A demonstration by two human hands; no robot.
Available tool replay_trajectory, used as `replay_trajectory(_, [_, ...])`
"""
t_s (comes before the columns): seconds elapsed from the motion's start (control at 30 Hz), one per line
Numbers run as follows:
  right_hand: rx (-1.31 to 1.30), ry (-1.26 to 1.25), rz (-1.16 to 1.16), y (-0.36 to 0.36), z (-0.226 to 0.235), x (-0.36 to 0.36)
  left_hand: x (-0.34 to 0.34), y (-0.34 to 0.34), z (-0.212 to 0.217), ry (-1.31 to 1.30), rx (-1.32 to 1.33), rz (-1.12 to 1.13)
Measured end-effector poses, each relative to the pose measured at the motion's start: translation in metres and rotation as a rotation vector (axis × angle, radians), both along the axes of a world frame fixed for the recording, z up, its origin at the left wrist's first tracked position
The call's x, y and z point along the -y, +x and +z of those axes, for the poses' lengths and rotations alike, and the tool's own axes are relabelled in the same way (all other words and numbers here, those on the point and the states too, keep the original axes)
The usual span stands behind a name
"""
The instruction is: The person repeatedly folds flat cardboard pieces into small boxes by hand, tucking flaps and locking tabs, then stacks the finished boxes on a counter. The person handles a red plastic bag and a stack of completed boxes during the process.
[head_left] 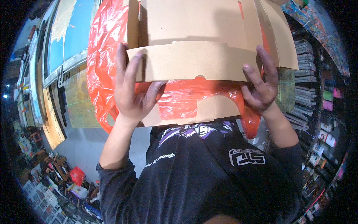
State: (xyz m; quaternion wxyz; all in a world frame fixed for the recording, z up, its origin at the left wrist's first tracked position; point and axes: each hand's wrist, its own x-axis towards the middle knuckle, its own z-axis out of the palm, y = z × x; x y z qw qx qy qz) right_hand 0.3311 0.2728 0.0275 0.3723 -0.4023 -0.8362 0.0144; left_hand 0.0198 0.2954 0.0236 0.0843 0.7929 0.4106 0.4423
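Observation:
A brown cardboard box (pixel 182 30) lies open in front of me, its folded front panel (pixel 190 61) raised toward me. My left hand (pixel 131 91) grips the panel's left end, with two fingers up along the corner and the thumb at the lower edge. At the right end, my right hand (pixel 263 87) holds the panel with its fingers spread around the corner. A crinkled red plastic bag (pixel 106 56) lies beneath the box and sticks out on the left and at the front. Nearest my body is another cardboard piece (pixel 220 106), partly under the red plastic.
A worn wooden work surface (pixel 80 100) shows beyond the bag. Framed blue panels (pixel 65 37) lean at the left. Stacked grey slats (pixel 304 82) stand on the right. Bottles and jars (pixel 328 138) line the far right, with clutter and a red bag (pixel 77 176) at lower left.

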Motion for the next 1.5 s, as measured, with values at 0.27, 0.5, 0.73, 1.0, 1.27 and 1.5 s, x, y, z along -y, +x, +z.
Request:
replay_trajectory(0.27, [0.179,0.053,-0.011,0.001,0.020,-0.013,-0.022,-0.003,0.017,0.207,-0.201,0.116])
replay_trajectory(0.5, [0.025,0.049,-0.020,-0.002,0.016,-0.026,-0.022,-0.006,-0.004,-0.200,0.118,0.022])
replay_trajectory(0.73, [0.189,0.004,0.004,0.005,0.031,-0.031,-0.025,0.001,0.009,0.038,-0.046,0.082])
replay_trajectory(1.0, [0.287,-0.104,0.023,0.013,0.040,-0.055,-0.039,0.000,0.030,0.054,-0.323,0.104])
replay_trajectory(1.27, [0.269,-0.077,0.011,0.011,0.031,-0.062,-0.049,-0.003,0.029,0.138,-0.488,0.104])
replay_trajectory(1.5, [0.320,-0.033,-0.069,0.005,0.034,-0.057,-0.056,0.008,0.033,0.148,-0.581,0.035])
